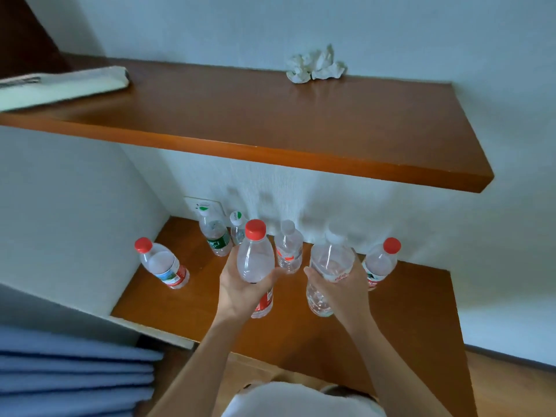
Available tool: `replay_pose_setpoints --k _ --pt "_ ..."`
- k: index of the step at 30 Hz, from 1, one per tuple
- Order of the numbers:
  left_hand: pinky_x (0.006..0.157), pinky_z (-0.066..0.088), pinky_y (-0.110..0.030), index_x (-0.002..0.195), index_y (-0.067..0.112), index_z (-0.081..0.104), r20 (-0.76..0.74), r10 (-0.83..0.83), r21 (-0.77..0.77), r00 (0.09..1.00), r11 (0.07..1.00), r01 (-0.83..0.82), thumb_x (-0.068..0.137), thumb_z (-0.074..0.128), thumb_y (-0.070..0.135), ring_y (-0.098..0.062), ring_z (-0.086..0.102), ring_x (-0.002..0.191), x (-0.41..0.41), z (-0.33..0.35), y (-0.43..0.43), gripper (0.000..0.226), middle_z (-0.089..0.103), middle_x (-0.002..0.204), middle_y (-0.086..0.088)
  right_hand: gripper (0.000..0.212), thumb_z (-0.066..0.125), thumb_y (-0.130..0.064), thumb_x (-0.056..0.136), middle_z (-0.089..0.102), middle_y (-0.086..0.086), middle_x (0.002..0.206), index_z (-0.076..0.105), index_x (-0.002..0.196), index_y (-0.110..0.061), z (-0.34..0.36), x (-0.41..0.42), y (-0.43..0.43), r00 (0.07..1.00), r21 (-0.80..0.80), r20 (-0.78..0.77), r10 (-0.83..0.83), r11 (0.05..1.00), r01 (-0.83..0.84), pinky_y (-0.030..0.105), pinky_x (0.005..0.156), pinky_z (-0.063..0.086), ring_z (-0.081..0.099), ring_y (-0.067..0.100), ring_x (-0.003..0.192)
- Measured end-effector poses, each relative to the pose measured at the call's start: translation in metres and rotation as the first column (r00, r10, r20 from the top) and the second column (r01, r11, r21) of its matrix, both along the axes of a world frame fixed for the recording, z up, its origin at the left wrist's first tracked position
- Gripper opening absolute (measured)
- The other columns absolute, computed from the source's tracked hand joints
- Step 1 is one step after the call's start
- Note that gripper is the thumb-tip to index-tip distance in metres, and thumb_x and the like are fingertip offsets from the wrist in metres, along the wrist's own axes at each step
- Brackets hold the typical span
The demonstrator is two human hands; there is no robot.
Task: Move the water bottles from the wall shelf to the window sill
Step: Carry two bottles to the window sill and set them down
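My left hand (240, 288) grips a clear red-capped bottle (255, 257) around its middle, over the lower wooden shelf (415, 302). My right hand (343, 285) grips a clear white-capped bottle (329, 266) beside it. Several more bottles stand on the same shelf. A red-capped one (164, 264) is at the left and another red-capped one (380, 263) at the right. A green-labelled one (215, 236), a small one (237, 227) and a white-capped one (288, 246) stand near the wall. No window sill is in view.
An upper wooden shelf (270, 124) overhangs the bottles and carries crumpled paper (316, 66) and a folded cloth (63, 85). A wall socket (204, 204) sits behind the bottles. Blue curtain folds (69, 371) hang at the lower left.
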State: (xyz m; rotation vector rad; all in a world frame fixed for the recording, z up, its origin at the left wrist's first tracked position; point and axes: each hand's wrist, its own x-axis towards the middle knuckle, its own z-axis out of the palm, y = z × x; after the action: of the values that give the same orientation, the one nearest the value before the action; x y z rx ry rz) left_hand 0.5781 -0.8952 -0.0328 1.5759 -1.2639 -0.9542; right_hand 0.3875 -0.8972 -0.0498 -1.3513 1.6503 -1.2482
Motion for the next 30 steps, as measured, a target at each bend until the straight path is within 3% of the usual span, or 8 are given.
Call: replay_pose_setpoints --k 4,11,15,17,20,24,27,30 --pt "0.089 0.055 -0.028 0.126 0.042 0.044 0.012 0.13 -0.045 0.991 0.991 -0.13 0.061 0.074 0.07 -0.013 0.059 0.111 0.019 0.004 0.023 0.077 0.059 0.117 0.012 0.084 0.08 -0.06 0.06 0.064 -0.012 0.121 0.051 0.133 -0.029 0.0 0.017 -0.007 0.974 0.006 0.118 0.192 0.981 -0.194 0.031 0.098 0.054 0.061 0.008 0.114" --pt "0.084 0.054 -0.027 0.13 0.033 0.045 0.059 0.496 -0.075 0.866 0.868 -0.491 0.065 0.077 0.057 -0.014 0.058 0.107 0.05 0.013 0.095 0.077 0.058 0.113 0.01 0.067 0.085 -0.04 0.068 0.068 -0.009 0.112 0.058 0.125 -0.019 0.013 0.07 0.003 0.83 -0.079 0.161 0.533 0.846 -0.528 0.016 0.091 0.053 0.065 0.005 0.106" --pt "0.081 0.052 -0.026 0.12 0.045 0.047 0.02 0.687 -0.075 0.727 0.726 -0.684 0.06 0.076 0.058 -0.013 0.058 0.106 0.062 0.019 0.154 0.068 0.06 0.111 0.009 0.058 0.086 -0.029 0.073 0.069 -0.006 0.109 0.058 0.123 -0.017 0.013 0.112 0.032 0.67 -0.133 0.163 0.725 0.689 -0.713 0.022 0.091 0.054 0.066 0.015 0.106" --pt "0.081 0.056 -0.035 0.107 0.045 0.052 -0.009 0.765 -0.067 0.644 0.642 -0.764 0.058 0.078 0.054 -0.014 0.062 0.098 0.07 0.02 0.186 0.056 0.064 0.103 0.005 0.056 0.087 -0.023 0.075 0.067 -0.014 0.108 0.057 0.122 -0.025 0.013 0.133 0.05 0.576 -0.146 0.161 0.801 0.597 -0.789 0.017 0.09 0.053 0.065 0.014 0.107" --pt "0.081 0.057 -0.048 0.101 0.036 0.056 -0.023 0.855 -0.06 0.518 0.516 -0.855 0.061 0.082 0.046 -0.022 0.066 0.091 0.082 0.022 0.234 0.049 0.067 0.094 -0.002 0.061 0.086 -0.034 0.073 0.065 -0.016 0.111 0.054 0.125 -0.028 0.015 0.164 0.083 0.452 -0.126 0.184 0.873 0.477 -0.87 0.012 0.089 0.05 0.063 0.011 0.11" --pt "0.083 0.057 -0.044 0.101 0.032 0.057 -0.015 0.943 -0.087 0.333 0.331 -0.94 0.06 0.082 0.047 -0.019 0.065 0.092 0.089 0.024 0.298 0.05 0.066 0.096 0.0 0.06 0.084 -0.042 0.071 0.062 -0.02 0.112 0.05 0.121 -0.04 0.017 0.204 0.13 0.294 -0.058 0.179 0.939 0.308 -0.95 0.004 0.082 0.048 0.059 -0.006 0.108" --pt "0.083 0.057 -0.044 0.1 0.033 0.058 -0.02 0.984 -0.082 0.178 0.176 -0.981 0.059 0.082 0.047 -0.015 0.066 0.091 0.092 0.023 0.347 0.05 0.067 0.094 0.002 0.051 0.089 -0.027 0.072 0.067 -0.016 0.102 0.057 0.111 -0.038 0.015 0.232 0.166 0.196 -0.005 0.208 0.958 0.201 -0.979 0.016 0.083 0.054 0.065 0.001 0.099" --pt "0.081 0.057 -0.038 0.101 0.037 0.058 -0.017 0.999 -0.074 0.037 0.036 -0.997 0.058 0.082 0.05 -0.009 0.067 0.09 0.094 0.019 0.395 0.052 0.068 0.095 0.007 0.051 0.089 -0.029 0.068 0.071 -0.01 0.099 0.062 0.11 -0.031 0.014 0.259 0.205 0.104 0.024 0.209 0.972 0.102 -0.995 0.029 0.086 0.055 0.068 0.007 0.095"
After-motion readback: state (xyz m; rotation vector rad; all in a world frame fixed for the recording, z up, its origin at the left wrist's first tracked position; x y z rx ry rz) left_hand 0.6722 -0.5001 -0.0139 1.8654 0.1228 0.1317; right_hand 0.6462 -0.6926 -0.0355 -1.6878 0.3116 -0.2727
